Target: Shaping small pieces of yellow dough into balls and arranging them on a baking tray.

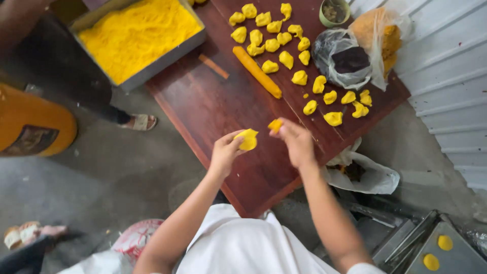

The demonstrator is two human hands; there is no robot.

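My left hand [225, 151] pinches a flattened yellow dough piece [248, 139] above the dark red wooden table [213, 109]. My right hand [297, 142] holds a smaller yellow-orange lump [275, 125] between its fingertips, a little to the right of the dough piece. Both hands hover over the table's near end. Several folded yellow dumplings [274, 43] lie spread across the far half of the table. A long orange dough roll [256, 72] lies diagonally among them.
A metal tray of yellow shreds [137, 33] sits at the table's far left. Plastic bags [355, 53] and a small green cup [334, 12] stand at the far right. Another person's sandalled foot [139, 122] is left of the table. An orange drum [30, 124] stands at left.
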